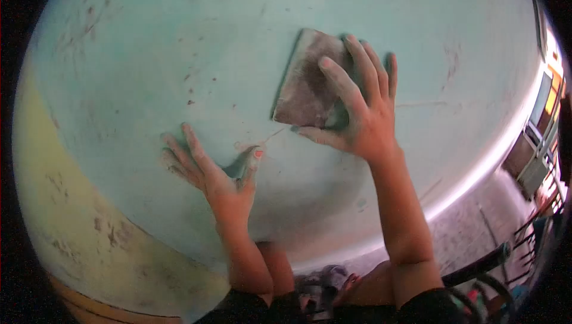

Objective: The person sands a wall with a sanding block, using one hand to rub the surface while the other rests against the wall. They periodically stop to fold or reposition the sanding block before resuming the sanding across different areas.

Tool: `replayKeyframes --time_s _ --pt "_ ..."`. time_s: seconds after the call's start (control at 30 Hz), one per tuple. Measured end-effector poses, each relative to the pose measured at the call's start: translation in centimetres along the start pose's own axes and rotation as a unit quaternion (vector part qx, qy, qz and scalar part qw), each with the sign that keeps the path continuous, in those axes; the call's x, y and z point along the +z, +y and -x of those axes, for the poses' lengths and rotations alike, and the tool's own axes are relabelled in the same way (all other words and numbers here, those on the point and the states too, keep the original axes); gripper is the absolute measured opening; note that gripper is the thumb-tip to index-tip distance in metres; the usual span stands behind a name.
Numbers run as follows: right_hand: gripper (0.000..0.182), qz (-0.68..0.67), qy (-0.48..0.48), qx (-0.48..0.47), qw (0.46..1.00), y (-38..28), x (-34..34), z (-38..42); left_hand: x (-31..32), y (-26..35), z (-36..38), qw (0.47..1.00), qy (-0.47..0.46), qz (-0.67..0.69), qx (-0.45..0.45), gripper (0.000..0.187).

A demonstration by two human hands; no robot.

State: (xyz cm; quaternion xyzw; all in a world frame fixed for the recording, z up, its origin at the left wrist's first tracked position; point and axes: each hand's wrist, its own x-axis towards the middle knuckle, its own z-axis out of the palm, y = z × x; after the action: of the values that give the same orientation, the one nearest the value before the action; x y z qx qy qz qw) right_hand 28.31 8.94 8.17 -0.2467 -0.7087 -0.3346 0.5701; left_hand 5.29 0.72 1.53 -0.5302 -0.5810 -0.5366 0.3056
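My right hand (357, 100) is on a worn, brown-grey rectangular piece of sandpaper (304, 79) that lies against a pale green painted wall (238, 20). Its thumb is at the lower edge of the sandpaper, and the fingers spread over and beside the right part. Lower and to the left, my left hand (217, 175) rests on the wall with fingers apart and nothing in it. Pale dust coats the fingers of both hands. A thin crack-like line runs on the wall between the left thumb and the sandpaper.
Dark scuffs and small chips mark the green surface. At the left a yellowish band (77, 205) bears dark stains. Grey floor (471, 234) shows at lower right, with a dark curved bar (479, 264) near my right elbow. Metal railings and bright openings stand at the far right.
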Motion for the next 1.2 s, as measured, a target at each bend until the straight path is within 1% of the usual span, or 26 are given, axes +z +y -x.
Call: replayKeyframes --time_s 0.03,0.07,0.1,0.13,0.23,0.27,0.3,0.37,0.4,0.47,0.5,0.57,0.63,0.7,0.77,0.8,0.83,0.9,0.93,1.0,1.03,1.07,1.1,1.13,1.2 --pt "0.103 -0.003 -0.009 -0.009 1.0 0.6 -0.1 -0.1 -0.1 -0.1 0.1 1.0 0.006 -0.016 0.001 0.114" --pt "0.104 -0.004 0.063 0.042 0.997 1.6 0.0 0.0 -0.3 -0.1 0.1 1.0 -0.002 -0.018 0.013 0.114" --pt "0.105 -0.006 0.132 0.089 0.987 2.7 0.1 0.0 -0.5 0.0 0.2 1.0 -0.004 -0.013 0.001 0.114" --pt "0.106 0.033 0.183 0.121 0.975 4.0 0.4 0.1 -0.6 0.0 0.3 1.0 -0.002 -0.006 -0.015 0.115" --pt "0.106 0.052 0.164 0.099 0.98 3.6 0.4 0.4 -0.7 -0.3 0.2 1.0 -0.001 -0.029 0.004 0.116" --pt "0.106 0.045 0.122 0.073 0.989 2.7 0.4 0.6 -0.6 -0.4 0.4 1.0 -0.003 -0.024 0.006 0.116" --pt "0.108 0.058 0.059 0.043 0.996 1.6 -0.1 0.6 -0.5 -0.5 0.5 0.999 0.002 -0.035 0.016 0.116" --pt "0.106 0.044 0.036 -0.026 0.998 1.0 -0.5 -0.1 -0.2 -0.6 0.1 0.998 0.001 -0.043 0.039 0.116" --pt "0.106 0.047 0.034 -0.017 0.998 1.5 -0.6 0.0 -0.4 -0.6 0.1 0.998 0.003 -0.039 0.046 0.116" --pt "0.105 0.044 0.133 0.075 0.987 2.9 -0.4 -0.1 -0.9 -0.5 0.2 0.998 0.003 -0.039 0.046 0.117" --pt "0.105 0.04 0.128 0.074 0.988 3.4 -0.2 0.0 -1.1 -0.2 0.2 0.999 -0.001 -0.023 0.03 0.117" --pt "0.104 0.098 0.169 0.102 0.975 4.1 0.3 0.3 -1.2 0.0 0.1 1.0 -0.004 -0.009 0.001 0.117" --pt "0.1 0.078 0.149 0.087 0.982 2.3 -0.1 -0.2 -1.4 -0.1 0.0 0.999 -0.014 -0.018 0.024 0.119" --pt "0.097 0.05 0.082 0.026 0.995 1.1 -0.1 -0.4 -1.5 0.2 0.0 1.0 -0.018 -0.015 -0.002 0.12" --pt "0.098 0.017 0.089 0.019 0.996 2.2 0.1 -0.6 -1.5 0.2 0.2 1.0 -0.021 -0.013 -0.019 0.121" --pt "0.099 -0.006 0.102 0.017 0.995 3.0 0.1 -0.7 -1.6 0.0 0.1 1.0 -0.025 -0.01 -0.008 0.12" --pt "0.1 0.03 0.136 0.078 0.987 3.9 0.1 -0.3 -1.6 -0.2 0.0 1.0 -0.028 -0.006 0.004 0.12" --pt "0.101 0.101 0.164 0.144 0.971 4.8 -0.3 -0.2 -1.9 -0.3 -0.1 0.999 -0.032 0.0 0.004 0.118" --pt "0.101 0.102 0.167 0.142 0.97 4.6 -0.1 -0.2 -2.0 -0.4 -0.2 0.999 -0.04 0.009 0.006 0.117" --pt "0.097 0.066 0.13 0.075 0.987 3.6 0.0 0.0 -2.1 -0.4 -0.1 0.999 -0.032 0.016 0.003 0.116" --pt "0.1 0.028 0.11 0.039 0.993 2.7 0.2 -0.2 -1.9 -0.3 -0.1 0.999 -0.026 0.021 -0.002 0.114" --pt "0.103 0.046 0.074 0.027 0.996 1.4 0.5 -0.2 -1.7 -0.1 -0.2 0.999 -0.028 0.032 0.002 0.114" --pt "0.104 0.035 0.055 0.021 0.998 0.1 0.6 -0.4 -1.7 -0.1 -0.3 0.999 -0.022 0.021 0.016 0.114" --pt "0.101 0.012 0.048 0.011 0.999 -0.9 1.1 -0.4 -1.7 0.1 -0.2 0.999 -0.016 0.007 0.028 0.113" --pt "0.097 -0.021 0.036 -0.005 0.999 -1.3 1.2 -0.3 -1.4 0.9 0.1 1.0 -0.008 0.011 0.01 0.112"
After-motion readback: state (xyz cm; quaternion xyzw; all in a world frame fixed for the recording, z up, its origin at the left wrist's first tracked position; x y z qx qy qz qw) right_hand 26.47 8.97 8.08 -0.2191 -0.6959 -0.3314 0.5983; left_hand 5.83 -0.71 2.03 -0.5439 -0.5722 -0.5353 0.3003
